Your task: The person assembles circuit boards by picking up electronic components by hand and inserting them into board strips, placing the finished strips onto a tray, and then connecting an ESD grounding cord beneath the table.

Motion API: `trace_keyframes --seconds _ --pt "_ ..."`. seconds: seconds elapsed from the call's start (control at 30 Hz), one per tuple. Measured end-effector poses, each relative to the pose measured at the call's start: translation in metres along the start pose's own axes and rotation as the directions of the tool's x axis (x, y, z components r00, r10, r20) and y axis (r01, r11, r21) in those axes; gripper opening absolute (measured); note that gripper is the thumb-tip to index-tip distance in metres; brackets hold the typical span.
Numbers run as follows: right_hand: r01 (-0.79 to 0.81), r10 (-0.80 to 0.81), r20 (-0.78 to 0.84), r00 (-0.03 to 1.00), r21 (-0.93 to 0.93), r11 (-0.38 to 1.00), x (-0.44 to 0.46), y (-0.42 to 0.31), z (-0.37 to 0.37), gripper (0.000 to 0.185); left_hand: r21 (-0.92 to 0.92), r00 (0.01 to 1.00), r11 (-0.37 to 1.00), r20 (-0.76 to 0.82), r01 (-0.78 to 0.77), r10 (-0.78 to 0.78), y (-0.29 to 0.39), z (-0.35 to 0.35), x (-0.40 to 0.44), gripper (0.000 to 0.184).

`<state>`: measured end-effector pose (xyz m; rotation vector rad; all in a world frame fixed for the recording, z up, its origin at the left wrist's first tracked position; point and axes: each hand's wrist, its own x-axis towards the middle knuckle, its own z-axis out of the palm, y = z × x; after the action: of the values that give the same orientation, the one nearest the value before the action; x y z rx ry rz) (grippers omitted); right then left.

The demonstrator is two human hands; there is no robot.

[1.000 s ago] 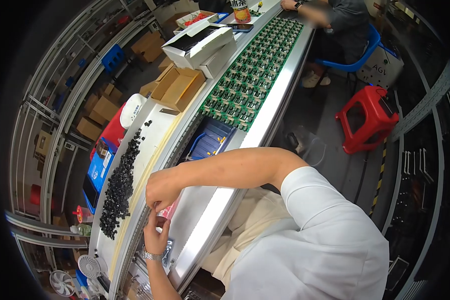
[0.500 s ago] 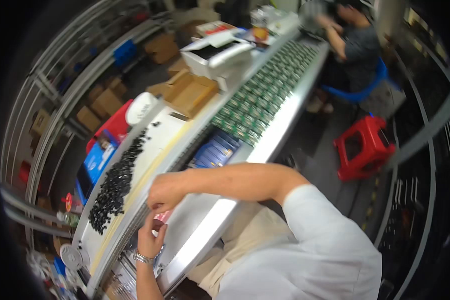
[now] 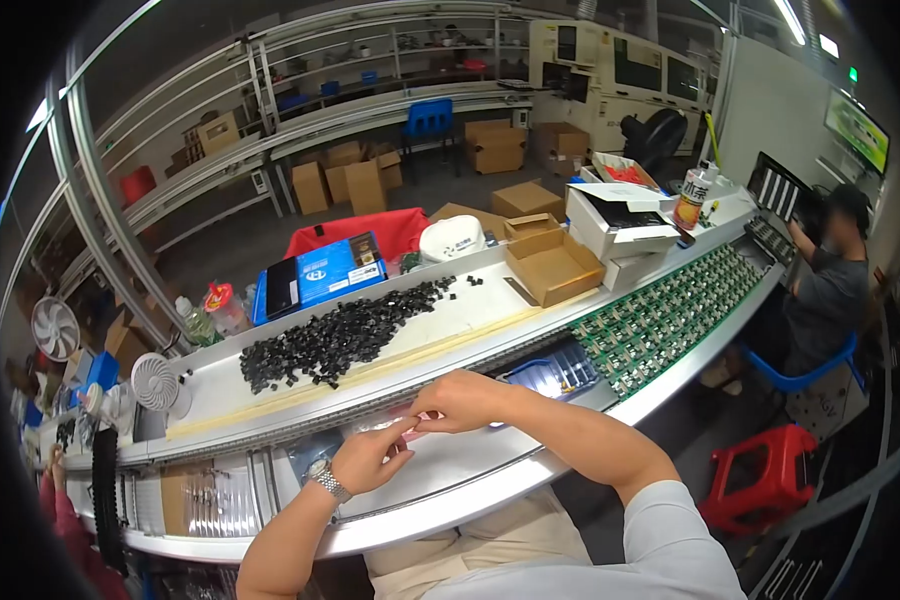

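My left hand [image 3: 368, 460], with a metal-band watch on the wrist, meets my right hand [image 3: 457, 402] fingertip to fingertip over the near part of the bench. The right fingers are curled in a pinch. The left index finger reaches to them, its thumb a little apart. Something pinkish [image 3: 398, 412] shows by the fingers; what they hold is too small and covered to name. Beyond the hands, a heap of small black parts [image 3: 320, 340] lies on the white worktop. To the right, rows of green circuit boards [image 3: 660, 315] adjoin a blue tray or pack [image 3: 555, 370].
Beyond the worktop are an open cardboard box [image 3: 560, 265], a white box [image 3: 620, 225], a blue box [image 3: 320, 275] and a small white fan [image 3: 155, 385]. A co-worker [image 3: 830, 280] sits at the far right, near a red stool [image 3: 760, 475]. Another person's arm [image 3: 55, 490] appears at far left.
The view has levelled and swung, showing more of the room behind the bench. Both hands stay together at the bench, fingertips meeting. The co-worker's arms have lowered from the head.
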<state>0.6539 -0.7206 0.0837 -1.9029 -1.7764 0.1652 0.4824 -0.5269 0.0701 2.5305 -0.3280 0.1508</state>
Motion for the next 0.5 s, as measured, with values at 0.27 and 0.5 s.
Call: trace_keyframes --seconds 0.27,0.5 --pt "0.040 -0.041 -0.033 0.999 -0.030 0.999 -0.005 -0.003 -0.002 0.016 0.079 0.996 0.994 0.036 -0.080 0.077 -0.009 0.009 0.002 0.067" --pt "-0.034 0.034 0.033 0.999 0.021 0.999 0.007 -0.026 -0.009 0.019 0.030 0.999 0.999 -0.028 -0.036 0.037 -0.018 0.019 0.001 0.054"
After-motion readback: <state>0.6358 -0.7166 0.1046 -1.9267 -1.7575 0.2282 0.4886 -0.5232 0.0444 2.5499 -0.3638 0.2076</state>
